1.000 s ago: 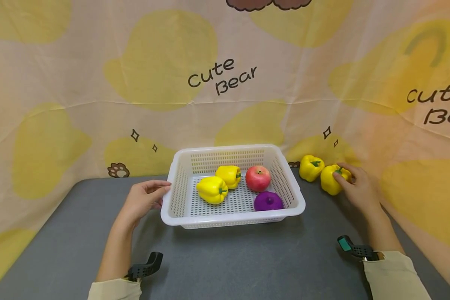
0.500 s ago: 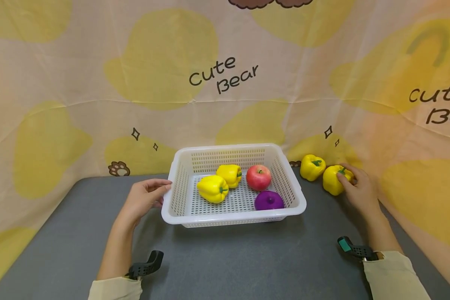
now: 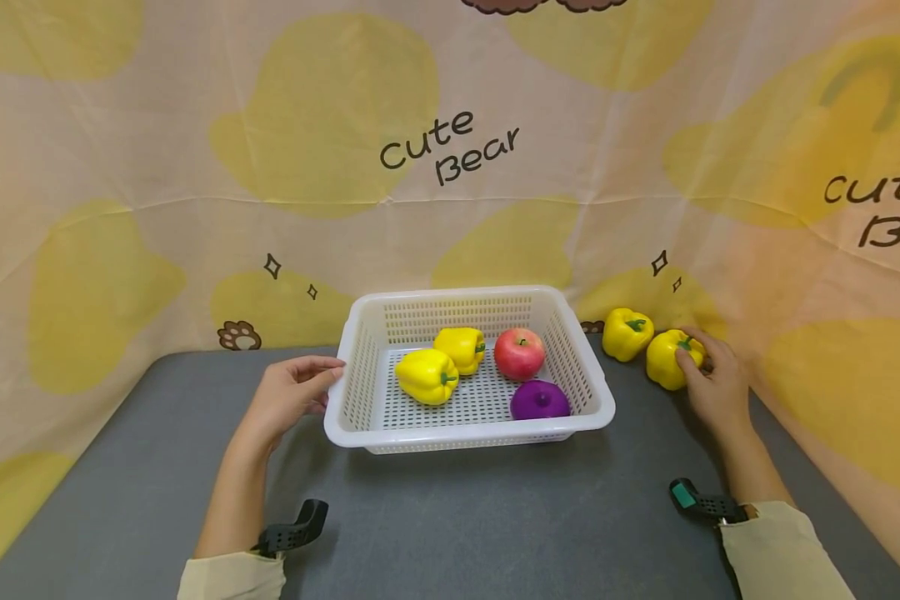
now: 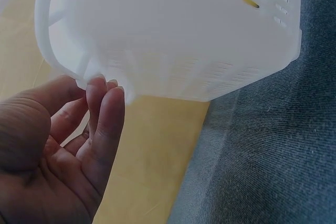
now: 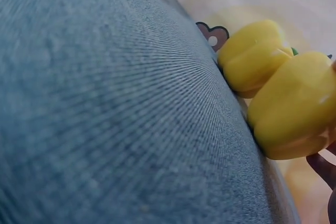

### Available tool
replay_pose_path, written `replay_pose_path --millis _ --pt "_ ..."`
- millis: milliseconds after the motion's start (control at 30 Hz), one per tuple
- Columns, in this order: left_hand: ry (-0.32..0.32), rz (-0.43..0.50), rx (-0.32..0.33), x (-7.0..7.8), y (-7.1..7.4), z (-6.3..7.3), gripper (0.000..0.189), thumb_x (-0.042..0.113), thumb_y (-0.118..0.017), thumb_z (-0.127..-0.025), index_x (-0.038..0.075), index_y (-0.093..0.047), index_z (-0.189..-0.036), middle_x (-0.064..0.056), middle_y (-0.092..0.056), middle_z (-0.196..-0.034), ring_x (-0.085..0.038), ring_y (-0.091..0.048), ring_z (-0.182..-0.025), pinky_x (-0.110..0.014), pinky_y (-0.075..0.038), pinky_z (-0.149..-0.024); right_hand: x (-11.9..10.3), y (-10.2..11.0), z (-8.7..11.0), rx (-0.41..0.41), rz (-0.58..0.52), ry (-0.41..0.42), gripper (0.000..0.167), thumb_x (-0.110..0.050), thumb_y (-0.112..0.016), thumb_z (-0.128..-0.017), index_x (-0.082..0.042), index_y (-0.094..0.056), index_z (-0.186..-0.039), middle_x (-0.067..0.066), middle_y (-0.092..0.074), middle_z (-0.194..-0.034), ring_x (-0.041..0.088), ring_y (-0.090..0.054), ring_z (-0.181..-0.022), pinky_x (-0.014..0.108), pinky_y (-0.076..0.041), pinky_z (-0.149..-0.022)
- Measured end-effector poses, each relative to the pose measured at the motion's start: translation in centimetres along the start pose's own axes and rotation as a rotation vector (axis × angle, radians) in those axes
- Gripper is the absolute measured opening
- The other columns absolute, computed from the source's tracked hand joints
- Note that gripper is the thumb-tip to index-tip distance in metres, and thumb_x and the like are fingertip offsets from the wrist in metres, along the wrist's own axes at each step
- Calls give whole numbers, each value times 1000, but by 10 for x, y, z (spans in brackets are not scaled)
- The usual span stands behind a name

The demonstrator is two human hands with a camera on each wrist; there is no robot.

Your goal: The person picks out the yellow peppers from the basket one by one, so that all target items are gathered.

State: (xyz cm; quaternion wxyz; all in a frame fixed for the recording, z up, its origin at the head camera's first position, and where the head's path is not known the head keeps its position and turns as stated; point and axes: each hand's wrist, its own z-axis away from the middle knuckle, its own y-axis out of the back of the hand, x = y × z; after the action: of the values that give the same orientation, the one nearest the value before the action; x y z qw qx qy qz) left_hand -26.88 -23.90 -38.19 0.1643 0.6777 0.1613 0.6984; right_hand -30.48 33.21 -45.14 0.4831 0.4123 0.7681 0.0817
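Observation:
A white perforated basket (image 3: 468, 437) stands on the grey table in the head view. My left hand (image 3: 288, 396) pinches its left rim between thumb and fingers; the left wrist view shows these fingertips (image 4: 111, 103) at the rim's corner. Inside the basket lie two yellow bell peppers (image 3: 426, 377), a red apple (image 3: 520, 354) and a round purple onion-like piece (image 3: 540, 401). To the right of the basket, my right hand (image 3: 716, 379) grips another yellow bell pepper (image 3: 665, 362), thumb on its near side. One more yellow bell pepper (image 3: 627, 335) sits just behind and left of it.
A patterned cloth (image 3: 307, 125) with yellow blotches and lettering hangs behind the table (image 3: 457, 533) and along both sides. The two peppers outside the basket sit near the table's back right edge, close to the cloth.
My right forearm has swung slightly left while the hand keeps its grip on the bell pepper. My left hand stays at the basket rim. The whole head view has drifted slightly.

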Motion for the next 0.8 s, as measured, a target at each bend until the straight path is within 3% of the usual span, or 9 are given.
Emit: replay_pose_path --millis 233,433,567,700,800 --pt "-5 1 1 2 0 0 46 35 -68 -97 1 -66 -128 -5 -74 -101 -14 -67 -75 -36 -61 -72 3 -3 -1 19 15 24 38 -18 -62 -99 -10 -64 -136 23 -64 -126 -6 -38 -78 12 -34 -74" --pt "-3 12 1 2 0 1 46 34 -68 -97 1 -65 -129 -5 -74 -101 -13 -66 -76 -33 -60 -70 2 -3 0 -9 47 19 41 -23 -57 -102 -10 -59 -141 23 -62 -126 -4 -36 -83 24 -32 -75" --pt "0 11 1 2 0 1 45 34 -68 -97 1 -65 -128 -4 -74 -101 -13 -67 -77 -35 -61 -72 1 -2 1 -22 36 25 44 -25 -55 -103 -9 -55 -145 25 -60 -134 12 -46 -95 25 -32 -78" --pt "2 9 2 1 0 1 45 34 -68 -97 1 -66 -128 -5 -74 -101 -14 -67 -76 -36 -61 -73 2 -2 2 -36 28 1 46 -27 -52 -105 -11 -51 -148 25 -55 -144 35 -52 -116 17 -32 -81" --pt "1 11 0 3 0 0 46 34 -68 -97 1 -66 -129 -6 -74 -102 -15 -67 -76 -35 -61 -72 4 -1 3 -38 34 -14 47 -30 -50 -106 -13 -50 -149 25 -54 -145 40 -51 -123 12 -30 -81"
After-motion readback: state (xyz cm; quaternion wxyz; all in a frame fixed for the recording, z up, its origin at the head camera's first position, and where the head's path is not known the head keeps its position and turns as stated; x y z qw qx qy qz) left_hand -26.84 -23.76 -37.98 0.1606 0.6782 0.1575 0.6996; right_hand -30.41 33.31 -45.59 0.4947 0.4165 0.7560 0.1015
